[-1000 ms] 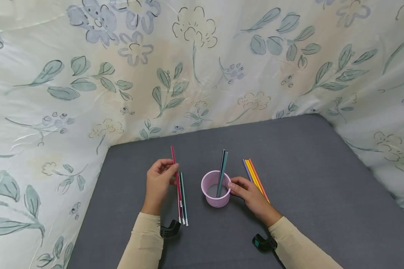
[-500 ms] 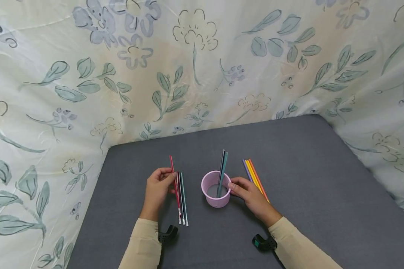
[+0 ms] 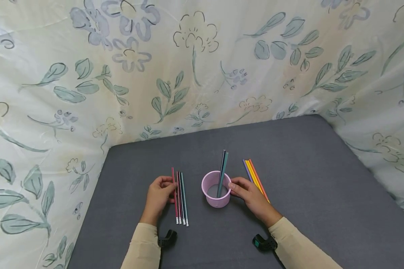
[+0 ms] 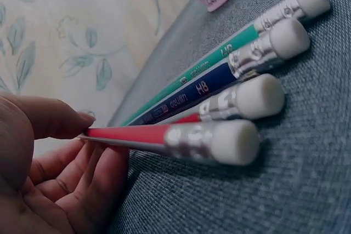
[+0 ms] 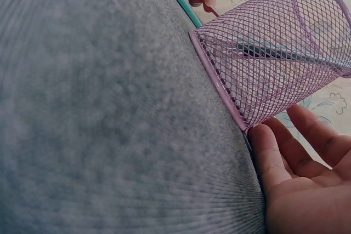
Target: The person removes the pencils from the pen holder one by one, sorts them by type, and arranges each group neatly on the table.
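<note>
My left hand (image 3: 159, 194) pinches a red pencil (image 4: 131, 134) between thumb and fingers, low over the table; its white eraser end points toward me. Close beside it lie another red pencil (image 3: 178, 198), a dark blue pencil (image 4: 181, 94) and a green pencil (image 4: 214, 58), roughly parallel. A pink mesh pencil cup (image 3: 216, 202) stands upright to their right, with a dark pencil and a teal pencil (image 3: 224, 170) leaning inside. My right hand (image 3: 252, 196) holds the cup's right side with thumb and fingertips; in the right wrist view its fingers (image 5: 269, 149) meet the mesh near the base.
Right of the cup, purple, yellow and orange pencils (image 3: 254, 175) lie together, partly behind my right hand. Grey cloth covers the table (image 3: 306, 168). A floral curtain (image 3: 202, 74) hangs along the back and sides.
My left hand has drawn the red pencil toward me and lowered it, bringing its eraser end level with the neighbouring pencils. The right hand and cup have stayed in place.
</note>
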Demonstrator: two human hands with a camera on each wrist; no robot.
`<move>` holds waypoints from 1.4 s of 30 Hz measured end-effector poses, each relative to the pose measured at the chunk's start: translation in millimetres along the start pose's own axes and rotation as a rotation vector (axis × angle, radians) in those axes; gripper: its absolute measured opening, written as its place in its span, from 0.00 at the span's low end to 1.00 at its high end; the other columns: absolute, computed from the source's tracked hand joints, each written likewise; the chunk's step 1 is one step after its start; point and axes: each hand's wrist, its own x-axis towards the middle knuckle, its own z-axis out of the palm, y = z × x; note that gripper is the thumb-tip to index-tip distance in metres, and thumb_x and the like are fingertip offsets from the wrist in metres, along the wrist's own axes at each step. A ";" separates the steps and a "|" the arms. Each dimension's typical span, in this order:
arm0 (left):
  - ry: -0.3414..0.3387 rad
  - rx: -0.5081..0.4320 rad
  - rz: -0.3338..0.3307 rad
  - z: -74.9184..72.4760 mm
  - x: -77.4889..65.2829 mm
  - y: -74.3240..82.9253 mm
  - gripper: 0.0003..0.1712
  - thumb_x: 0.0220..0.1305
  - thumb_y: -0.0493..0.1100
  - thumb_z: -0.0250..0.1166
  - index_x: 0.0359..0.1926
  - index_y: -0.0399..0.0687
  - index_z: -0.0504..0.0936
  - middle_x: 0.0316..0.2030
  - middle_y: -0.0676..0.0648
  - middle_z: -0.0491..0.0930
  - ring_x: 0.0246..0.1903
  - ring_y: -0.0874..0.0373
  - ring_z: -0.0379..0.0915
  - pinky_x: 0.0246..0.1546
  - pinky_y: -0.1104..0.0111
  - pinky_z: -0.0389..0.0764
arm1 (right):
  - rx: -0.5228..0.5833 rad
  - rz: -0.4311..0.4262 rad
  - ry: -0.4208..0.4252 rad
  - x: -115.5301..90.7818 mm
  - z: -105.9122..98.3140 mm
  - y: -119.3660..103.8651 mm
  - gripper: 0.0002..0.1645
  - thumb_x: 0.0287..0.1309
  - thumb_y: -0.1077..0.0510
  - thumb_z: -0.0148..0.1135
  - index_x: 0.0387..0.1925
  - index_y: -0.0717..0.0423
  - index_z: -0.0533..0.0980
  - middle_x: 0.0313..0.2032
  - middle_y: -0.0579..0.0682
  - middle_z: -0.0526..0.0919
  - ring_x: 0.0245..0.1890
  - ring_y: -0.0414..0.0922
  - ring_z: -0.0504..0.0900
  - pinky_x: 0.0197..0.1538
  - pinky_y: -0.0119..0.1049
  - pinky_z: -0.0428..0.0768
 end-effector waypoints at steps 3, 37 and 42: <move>0.000 0.022 0.013 0.6 0.0 -2.4 0.15 0.70 0.32 0.73 0.55 0.34 0.81 0.37 0.40 0.83 0.26 0.54 0.80 0.19 0.64 0.84 | 0.009 -0.001 0.002 -0.1 0.1 1.3 0.24 0.81 0.51 0.61 0.62 0.68 0.79 0.58 0.62 0.83 0.62 0.59 0.81 0.64 0.37 0.79; 0.051 0.171 0.069 8.9 -6.0 -5.0 0.14 0.69 0.32 0.73 0.52 0.33 0.82 0.34 0.41 0.85 0.26 0.53 0.83 0.19 0.62 0.85 | 0.016 -0.028 -0.007 -1.1 -0.8 9.5 0.24 0.81 0.52 0.61 0.63 0.69 0.78 0.58 0.63 0.83 0.62 0.60 0.81 0.65 0.41 0.80; 0.066 0.186 0.069 9.8 -6.5 -6.0 0.13 0.69 0.30 0.70 0.52 0.32 0.82 0.34 0.40 0.84 0.26 0.53 0.83 0.19 0.62 0.85 | 0.013 -0.020 -0.018 -1.6 -2.2 10.0 0.25 0.82 0.51 0.61 0.63 0.68 0.78 0.59 0.63 0.82 0.62 0.59 0.81 0.65 0.41 0.79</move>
